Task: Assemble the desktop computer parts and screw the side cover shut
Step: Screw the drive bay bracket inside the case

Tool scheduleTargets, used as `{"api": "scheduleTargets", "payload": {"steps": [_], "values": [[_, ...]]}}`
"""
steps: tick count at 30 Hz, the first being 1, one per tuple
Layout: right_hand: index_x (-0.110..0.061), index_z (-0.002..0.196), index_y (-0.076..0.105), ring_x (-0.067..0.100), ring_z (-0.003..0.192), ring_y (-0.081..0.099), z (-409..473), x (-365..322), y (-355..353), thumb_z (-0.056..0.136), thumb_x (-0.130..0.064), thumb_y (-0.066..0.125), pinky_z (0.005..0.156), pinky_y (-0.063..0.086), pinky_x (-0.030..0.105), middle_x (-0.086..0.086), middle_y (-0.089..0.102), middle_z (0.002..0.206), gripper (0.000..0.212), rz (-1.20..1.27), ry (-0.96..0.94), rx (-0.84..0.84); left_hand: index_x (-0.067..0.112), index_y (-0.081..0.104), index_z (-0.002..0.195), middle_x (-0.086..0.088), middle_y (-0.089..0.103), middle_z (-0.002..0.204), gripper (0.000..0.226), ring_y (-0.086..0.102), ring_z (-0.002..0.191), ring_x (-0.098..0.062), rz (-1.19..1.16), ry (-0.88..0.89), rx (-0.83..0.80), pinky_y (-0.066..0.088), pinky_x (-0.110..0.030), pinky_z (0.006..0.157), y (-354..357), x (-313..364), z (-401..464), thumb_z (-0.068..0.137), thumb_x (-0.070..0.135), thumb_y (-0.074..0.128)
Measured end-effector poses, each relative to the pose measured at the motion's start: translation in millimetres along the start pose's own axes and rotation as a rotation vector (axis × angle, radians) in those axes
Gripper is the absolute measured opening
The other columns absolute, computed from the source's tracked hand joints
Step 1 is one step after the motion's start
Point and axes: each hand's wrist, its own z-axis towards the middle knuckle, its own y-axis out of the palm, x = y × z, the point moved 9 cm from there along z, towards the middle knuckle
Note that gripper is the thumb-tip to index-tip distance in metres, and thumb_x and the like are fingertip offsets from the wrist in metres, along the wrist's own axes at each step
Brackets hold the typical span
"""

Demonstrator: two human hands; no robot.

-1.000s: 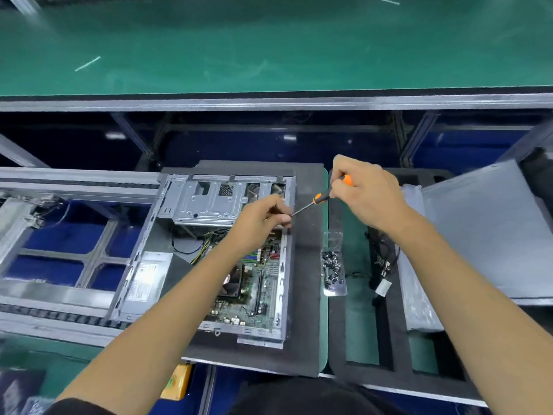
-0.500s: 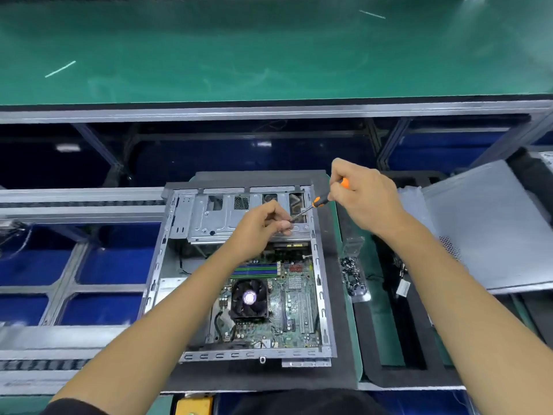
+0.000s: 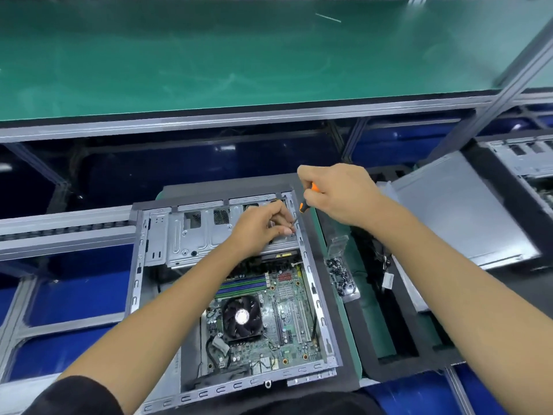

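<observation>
An open desktop case (image 3: 136, 295) lies flat on a dark foam pad, its motherboard (image 3: 287, 319) and black CPU fan (image 3: 241, 317) exposed. A silver drive cage (image 3: 191, 235) fills the case's far end. My left hand (image 3: 263, 227) rests on the cage's right end, fingertips pinched around the screwdriver's tip; any screw there is too small to see. My right hand (image 3: 338, 194) grips the orange-and-black screwdriver (image 3: 305, 205), whose shaft slants down-left to my left fingers. The grey side cover (image 3: 454, 217) lies to the right.
A clear bag of dark screws (image 3: 341, 275) lies just right of the case. Black foam trays (image 3: 398, 351) with cables sit beyond it. Another open case (image 3: 526, 163) shows at the far right. A green conveyor belt (image 3: 239, 55) runs across the back.
The view has shifted so the case sits more central and closer. Both hands stay at the drive cage's right end with the screwdriver tip against my left fingers.
</observation>
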Motion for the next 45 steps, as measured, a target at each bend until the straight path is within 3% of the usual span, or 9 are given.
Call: {"api": "scheduleTargets", "payload": {"steps": [3, 7, 13, 18, 21, 25, 32, 40, 45], "values": [[-0.026, 0.082, 0.041, 0.011, 0.055, 0.045, 6, -5, 5, 0.089, -0.026, 0.051, 0.050, 0.022, 0.031, -0.004, 0.048, 0.055, 0.012, -0.040, -0.040, -0.025, 0.024, 0.065, 0.095, 0.011, 0.077, 0.084, 0.025, 0.072, 0.087, 0.001, -0.031, 0.028, -0.024, 0.050, -0.020, 0.078, 4, -1, 4, 0.083, 0.011, 0.083], [-0.027, 0.081, 0.041, 0.017, 0.054, 0.046, 10, -9, 9, 0.089, -0.026, 0.051, 0.049, 0.020, 0.030, -0.003, 0.047, 0.055, 0.012, -0.063, -0.084, -0.040, 0.047, 0.060, 0.084, 0.028, 0.070, 0.085, 0.031, 0.054, 0.100, 0.008, 0.144, 0.047, 0.015, 0.030, -0.042, 0.099, 1, -3, 7, 0.078, 0.029, 0.086], [-0.026, 0.084, 0.040, 0.028, 0.062, 0.050, 17, -21, 20, 0.088, -0.028, 0.050, 0.049, 0.014, 0.030, -0.003, 0.048, 0.059, 0.011, -0.133, -0.172, -0.068, 0.055, 0.060, 0.082, 0.022, 0.069, 0.077, 0.049, 0.063, 0.096, -0.007, 0.061, 0.006, 0.001, 0.041, -0.059, 0.099, 15, -16, 16, 0.073, 0.018, 0.090], [-0.021, 0.087, 0.045, 0.028, 0.057, 0.044, 24, -34, 26, 0.090, -0.027, 0.051, 0.050, 0.013, 0.032, -0.004, 0.037, 0.053, 0.009, -0.185, -0.244, -0.076, 0.041, 0.062, 0.086, 0.030, 0.070, 0.075, 0.036, 0.060, 0.093, 0.011, 0.083, -0.050, 0.054, 0.032, -0.050, 0.104, 15, -23, 17, 0.071, 0.025, 0.091], [-0.018, 0.091, 0.050, 0.028, 0.057, 0.044, 29, -40, 29, 0.091, -0.025, 0.049, 0.050, 0.014, 0.033, -0.004, 0.037, 0.054, 0.007, -0.208, -0.266, -0.097, 0.036, 0.066, 0.097, 0.025, 0.071, 0.072, 0.033, 0.056, 0.100, 0.005, 0.143, -0.028, 0.110, 0.024, -0.036, 0.090, 12, -21, 10, 0.073, 0.034, 0.089], [-0.019, 0.093, 0.048, 0.030, 0.062, 0.047, 35, -45, 32, 0.092, -0.024, 0.050, 0.052, 0.018, 0.035, -0.005, 0.036, 0.056, 0.006, -0.189, -0.271, -0.116, 0.031, 0.067, 0.104, 0.030, 0.067, 0.070, 0.035, 0.052, 0.101, -0.003, 0.210, 0.027, 0.155, 0.016, -0.033, 0.078, 8, -16, 4, 0.077, 0.040, 0.086], [-0.022, 0.087, 0.046, 0.027, 0.064, 0.049, 38, -31, 31, 0.093, -0.029, 0.054, 0.050, 0.022, 0.032, -0.005, 0.042, 0.061, 0.012, -0.160, -0.104, -0.084, 0.054, 0.053, 0.083, 0.035, 0.067, 0.075, 0.032, 0.052, 0.095, 0.017, 0.216, 0.049, 0.190, 0.021, -0.024, 0.088, 8, -17, 0, 0.076, 0.042, 0.082], [-0.024, 0.089, 0.039, 0.016, 0.049, 0.029, 33, -61, 38, 0.098, -0.035, 0.047, 0.048, 0.017, 0.032, -0.004, 0.034, 0.059, 0.016, -0.237, -0.275, -0.124, 0.051, 0.051, 0.072, 0.033, 0.055, 0.063, 0.030, 0.045, 0.092, 0.026, 0.232, 0.110, 0.229, 0.014, -0.012, 0.094, 7, -11, 0, 0.073, 0.039, 0.078], [-0.022, 0.085, 0.044, 0.022, 0.062, 0.042, 41, -30, 33, 0.093, -0.029, 0.051, 0.056, 0.026, 0.035, -0.007, 0.046, 0.064, 0.013, -0.078, -0.072, -0.109, 0.036, 0.065, 0.086, 0.027, 0.067, 0.072, 0.017, 0.062, 0.085, 0.006, 0.140, 0.059, 0.103, 0.026, -0.036, 0.099, 12, -19, 3, 0.079, 0.037, 0.080]]}}
